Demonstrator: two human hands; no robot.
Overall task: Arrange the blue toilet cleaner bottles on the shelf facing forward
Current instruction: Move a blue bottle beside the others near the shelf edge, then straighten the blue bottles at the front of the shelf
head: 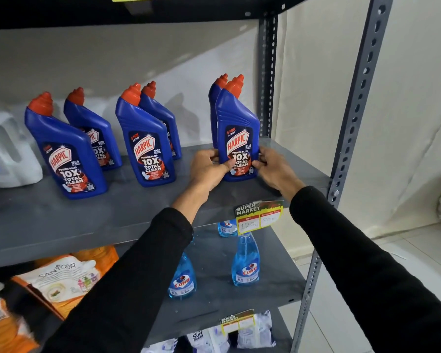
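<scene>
Several blue toilet cleaner bottles with red caps stand on the grey shelf (pixel 61 220) in three pairs, front and back. The rightmost front bottle (pixel 237 115) stands upright with its label facing me. My left hand (pixel 208 169) grips its lower left side and my right hand (pixel 273 166) grips its lower right side. A second bottle (pixel 214 94) stands right behind it, mostly hidden. The middle front bottle (pixel 144 138) and the left front bottle (pixel 64 151) also show their labels, each with another bottle behind.
A white jug (pixel 8 154) stands at the shelf's left end. A yellow price tag (pixel 259 216) hangs on the shelf's front edge. Light blue spray bottles (pixel 245 261) and pouches (pixel 61 278) sit on the shelf below. Perforated steel posts (pixel 354 123) frame the right side.
</scene>
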